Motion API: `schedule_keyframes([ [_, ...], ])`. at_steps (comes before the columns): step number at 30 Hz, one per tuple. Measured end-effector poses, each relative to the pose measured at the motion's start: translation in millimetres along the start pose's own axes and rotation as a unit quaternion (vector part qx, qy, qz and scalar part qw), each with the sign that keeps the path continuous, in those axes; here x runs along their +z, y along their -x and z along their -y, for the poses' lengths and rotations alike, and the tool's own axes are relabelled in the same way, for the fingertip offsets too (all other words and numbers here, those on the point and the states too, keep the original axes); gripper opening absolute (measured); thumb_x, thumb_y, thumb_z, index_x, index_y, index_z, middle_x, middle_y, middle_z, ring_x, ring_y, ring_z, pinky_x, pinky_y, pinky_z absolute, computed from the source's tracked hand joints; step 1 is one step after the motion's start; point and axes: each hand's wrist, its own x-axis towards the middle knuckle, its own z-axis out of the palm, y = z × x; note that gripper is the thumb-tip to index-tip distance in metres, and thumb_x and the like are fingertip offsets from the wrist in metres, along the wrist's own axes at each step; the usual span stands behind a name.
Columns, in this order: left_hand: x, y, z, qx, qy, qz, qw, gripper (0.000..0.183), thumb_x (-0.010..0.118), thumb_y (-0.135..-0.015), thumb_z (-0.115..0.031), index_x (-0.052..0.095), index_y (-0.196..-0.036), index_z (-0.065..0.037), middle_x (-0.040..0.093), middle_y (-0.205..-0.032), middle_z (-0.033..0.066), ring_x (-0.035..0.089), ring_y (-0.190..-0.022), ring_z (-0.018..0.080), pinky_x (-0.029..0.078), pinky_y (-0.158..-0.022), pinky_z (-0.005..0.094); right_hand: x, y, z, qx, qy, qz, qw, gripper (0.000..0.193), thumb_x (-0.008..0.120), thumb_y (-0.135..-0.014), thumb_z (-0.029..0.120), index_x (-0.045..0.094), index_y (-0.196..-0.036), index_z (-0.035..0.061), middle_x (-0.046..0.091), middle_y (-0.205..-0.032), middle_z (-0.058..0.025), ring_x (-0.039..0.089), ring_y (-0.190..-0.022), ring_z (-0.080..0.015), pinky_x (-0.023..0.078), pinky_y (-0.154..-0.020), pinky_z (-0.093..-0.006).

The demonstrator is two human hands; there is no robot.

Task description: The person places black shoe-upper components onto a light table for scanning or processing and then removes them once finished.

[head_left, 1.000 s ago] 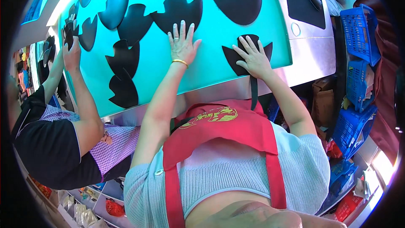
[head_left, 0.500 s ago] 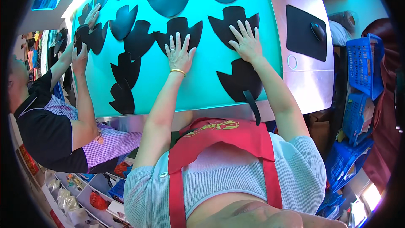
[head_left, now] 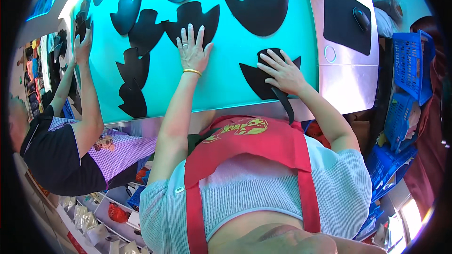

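Several flat black bust-shaped pieces lie on a glowing turquoise table (head_left: pixel 221 82). My left hand (head_left: pixel 194 54) rests palm down, fingers spread, at the lower edge of one bust-shaped piece (head_left: pixel 195 14) in the middle. Farther right, my right hand (head_left: pixel 285 73) lies flat with fingers stretched over the near-right bust-shaped piece (head_left: pixel 254 80), covering part of it. A curved black strip (head_left: pixel 285 106) runs from that piece over the table's front edge. Beyond my right hand another bust-shaped piece (head_left: pixel 258 11) lies untouched. Neither hand grips anything.
At the left a co-worker in a checked apron (head_left: pixel 125 153) has a hand (head_left: pixel 83 47) at dark pieces by the table's left edge. On the metal right border lie a black mouse pad (head_left: pixel 346 21) and a mouse (head_left: pixel 361 19). Blue baskets (head_left: pixel 407 66) stand at the far right.
My right hand has come nearer, from the upper right piece to the near-right one. My left hand stays on its piece. The co-worker's farther hand has drawn back from the pieces.
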Motion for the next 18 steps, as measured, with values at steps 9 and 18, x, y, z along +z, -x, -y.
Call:
schedule_keyframes([
  [9, 4, 1, 1, -0.007, 0.008, 0.010, 1.000, 0.067, 0.045, -0.099, -0.059, 0.034, -0.156, -0.025, 0.022, -0.164, 0.0158, 0.018, -0.151, 0.0409, 0.017, -0.120, 0.0591, -6, -16, -14, 0.014, 0.020, -0.004, 1.000, 0.057, 0.057, -0.097, 0.044, 0.044, -0.150, 0.0264, 0.033, -0.162, 0.0012, 0.022, -0.152, -0.0214, 0.013, -0.125, -0.0503],
  [18, -30, -85, 18, 0.001, 0.079, -0.066, 0.995, 0.073, 0.054, -0.097, -0.053, 0.032, -0.155, -0.015, 0.023, -0.163, 0.0163, 0.017, -0.151, 0.0411, 0.016, -0.120, 0.0587, -81, -156, -108, 0.034, 0.077, -0.193, 0.978, 0.056, 0.057, -0.098, 0.042, 0.048, -0.147, 0.0169, 0.043, -0.155, -0.0070, 0.033, -0.148, -0.0293, 0.025, -0.119, -0.0517],
])
